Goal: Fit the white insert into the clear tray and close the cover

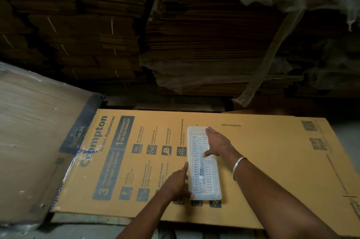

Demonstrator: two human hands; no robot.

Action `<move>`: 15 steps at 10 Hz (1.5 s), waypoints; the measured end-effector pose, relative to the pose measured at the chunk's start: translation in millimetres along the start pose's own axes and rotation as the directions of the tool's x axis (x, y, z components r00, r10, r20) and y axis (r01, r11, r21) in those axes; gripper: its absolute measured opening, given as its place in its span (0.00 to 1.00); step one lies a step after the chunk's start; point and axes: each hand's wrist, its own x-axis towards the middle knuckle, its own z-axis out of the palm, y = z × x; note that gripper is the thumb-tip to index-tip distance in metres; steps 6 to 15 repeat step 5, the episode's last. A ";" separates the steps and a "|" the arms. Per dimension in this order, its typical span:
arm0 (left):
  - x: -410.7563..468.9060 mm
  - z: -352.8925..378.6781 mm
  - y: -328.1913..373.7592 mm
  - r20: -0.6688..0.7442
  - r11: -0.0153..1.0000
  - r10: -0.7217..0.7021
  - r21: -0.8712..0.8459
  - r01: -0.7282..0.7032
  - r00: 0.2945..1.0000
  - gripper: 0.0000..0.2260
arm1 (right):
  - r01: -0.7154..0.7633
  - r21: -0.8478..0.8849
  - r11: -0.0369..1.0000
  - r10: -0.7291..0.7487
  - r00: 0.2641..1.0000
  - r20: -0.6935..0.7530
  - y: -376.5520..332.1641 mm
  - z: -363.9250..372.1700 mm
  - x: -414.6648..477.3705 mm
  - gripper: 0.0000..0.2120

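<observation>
Near front edge of cardboard sheet (253, 160): clear tray (203, 162), white insert (200, 168) inside. Left hand (175, 184) pinching near corner; right hand (218, 144) flat, fingers spread. Probably light, flexible, slippery; grip rims.

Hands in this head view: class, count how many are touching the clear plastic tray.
2. The left hand holds the clear plastic tray at its near left edge; the right hand rests along its far right side.
</observation>
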 end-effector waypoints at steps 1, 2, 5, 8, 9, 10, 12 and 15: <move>0.4 -1.2 1.1 0.001 0.999 0.016 0.046 -0.016 1.000 0.60 | 0.009 0.008 1.000 -0.009 1.000 0.003 2.5 -0.2 -0.6 0.59; 5.5 -7.1 2.4 -0.004 0.995 0.039 0.096 -0.038 0.999 0.63 | 0.026 0.016 1.000 -0.026 1.000 -0.007 7.4 1.6 -1.9 0.59; 21.0 -19.4 11.2 -0.332 0.992 0.070 0.119 -0.032 0.941 0.46 | 0.078 -0.007 0.997 -0.077 0.957 -0.281 18.2 9.2 -16.4 0.45; 21.0 -19.4 11.2 -0.332 0.992 0.070 0.119 -0.032 0.941 0.46 | 0.078 -0.007 0.997 -0.077 0.957 -0.281 18.2 9.2 -16.4 0.45; 21.0 -19.4 11.2 -0.332 0.992 0.070 0.119 -0.032 0.941 0.46 | 0.078 -0.007 0.997 -0.077 0.957 -0.281 18.2 9.2 -16.4 0.45; 21.0 -19.4 11.2 -0.332 0.992 0.070 0.119 -0.032 0.941 0.46 | 0.078 -0.007 0.997 -0.077 0.957 -0.281 18.2 9.2 -16.4 0.45; 21.0 -19.4 11.2 -0.332 0.992 0.070 0.119 -0.032 0.941 0.46 | 0.078 -0.007 0.997 -0.077 0.957 -0.281 18.2 9.2 -16.4 0.45; 21.0 -19.4 11.2 -0.332 0.992 0.070 0.119 -0.032 0.941 0.46 | 0.078 -0.007 0.997 -0.077 0.957 -0.281 18.2 9.2 -16.4 0.45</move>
